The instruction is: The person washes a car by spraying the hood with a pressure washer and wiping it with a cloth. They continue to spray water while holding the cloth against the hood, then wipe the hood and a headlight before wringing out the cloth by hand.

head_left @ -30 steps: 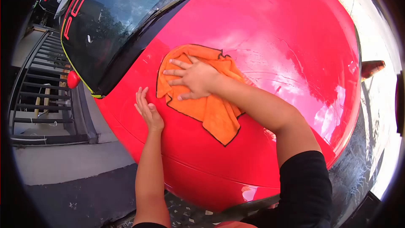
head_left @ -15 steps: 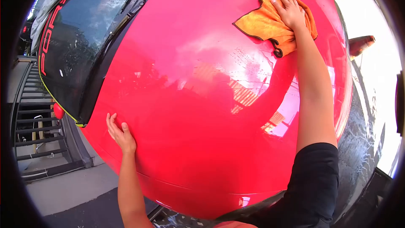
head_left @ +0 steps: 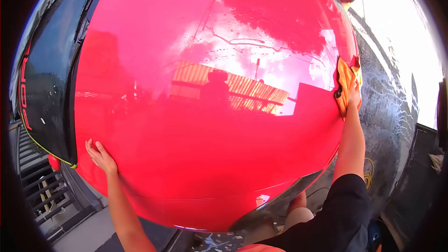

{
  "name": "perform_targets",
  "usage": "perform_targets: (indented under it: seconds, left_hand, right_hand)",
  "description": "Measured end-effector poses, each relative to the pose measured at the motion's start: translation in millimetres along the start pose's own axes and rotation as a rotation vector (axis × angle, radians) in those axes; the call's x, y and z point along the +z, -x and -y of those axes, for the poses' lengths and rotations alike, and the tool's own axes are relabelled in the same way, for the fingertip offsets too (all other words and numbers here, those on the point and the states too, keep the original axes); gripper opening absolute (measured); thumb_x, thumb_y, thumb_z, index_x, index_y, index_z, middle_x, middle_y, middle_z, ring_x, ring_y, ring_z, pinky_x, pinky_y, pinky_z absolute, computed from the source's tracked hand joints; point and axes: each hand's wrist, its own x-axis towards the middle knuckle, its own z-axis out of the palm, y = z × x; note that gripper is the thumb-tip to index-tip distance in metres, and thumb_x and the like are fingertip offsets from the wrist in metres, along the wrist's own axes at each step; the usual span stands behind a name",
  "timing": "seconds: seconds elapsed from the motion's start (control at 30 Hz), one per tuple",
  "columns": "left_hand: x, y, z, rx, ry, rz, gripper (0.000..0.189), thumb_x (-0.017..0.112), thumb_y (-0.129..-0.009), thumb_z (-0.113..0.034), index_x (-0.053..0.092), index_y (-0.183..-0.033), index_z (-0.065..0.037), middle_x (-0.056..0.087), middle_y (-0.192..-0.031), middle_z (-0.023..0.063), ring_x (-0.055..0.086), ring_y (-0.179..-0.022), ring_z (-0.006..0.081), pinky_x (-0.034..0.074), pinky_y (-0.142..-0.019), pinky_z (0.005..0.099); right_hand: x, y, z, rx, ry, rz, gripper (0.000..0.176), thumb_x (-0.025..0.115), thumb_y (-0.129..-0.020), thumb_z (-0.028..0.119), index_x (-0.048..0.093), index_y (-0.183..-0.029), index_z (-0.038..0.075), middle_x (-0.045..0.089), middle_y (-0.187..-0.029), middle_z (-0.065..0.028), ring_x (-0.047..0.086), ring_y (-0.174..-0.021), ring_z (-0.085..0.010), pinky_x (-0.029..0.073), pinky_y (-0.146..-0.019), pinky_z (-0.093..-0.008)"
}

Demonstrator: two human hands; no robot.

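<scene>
Orange microfibre cloth (head_left: 346, 82) sat at the right edge of the glossy red car hood (head_left: 210, 130), gripped in my right hand (head_left: 356, 97). Left hand (head_left: 101, 157) lay flat, fingers open, on the left edge. Most looked wiped, I'd say; thin water streaks (head_left: 233, 42) up top weren't done yet.

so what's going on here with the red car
A person is leaning over the glossy red car bonnet. The right hand presses an orange microfibre cloth against the bonnet's far right edge, arm stretched out. The left hand lies flat and open on the bonnet's near left edge, beside the dark windscreen. The paint is shiny enough to mirror a roof and trees, and the dark ground on the right looks wet.
</scene>
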Motion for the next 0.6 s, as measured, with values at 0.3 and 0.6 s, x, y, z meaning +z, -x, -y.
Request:
perform_targets:
  seconds: [0.3,0.6]
  left_hand:
    - [-5,5,-25,-0.108,-0.045,0.017,0.064,0.048,-0.108,-0.063,0.051,-0.151,-0.015,0.037,-0.17,0.0105,0.03,-0.159,0.0336,0.015,-0.125,0.0683]
    - [-11,5,-39,-0.164,-0.018,0.065,0.072,0.054,-0.102,-0.07,0.049,-0.152,-0.018,0.032,-0.172,0.0107,0.019,-0.163,0.0335,0.01,-0.128,0.0682]
  right_hand:
    - [-121,234,-44,0.031,-0.746,-0.122,0.034,0.062,-0.109,0.029,0.062,-0.122,-0.002,0.071,-0.11,-0.0122,0.069,-0.1,-0.0221,0.058,-0.086,-0.0374]
    - [-261,506,287,-1.511,-0.3,0.454,0.038,0.079,-0.092,0.009,0.07,-0.127,-0.001,0.067,-0.129,-0.021,0.07,-0.12,-0.0362,0.063,-0.084,-0.0382]
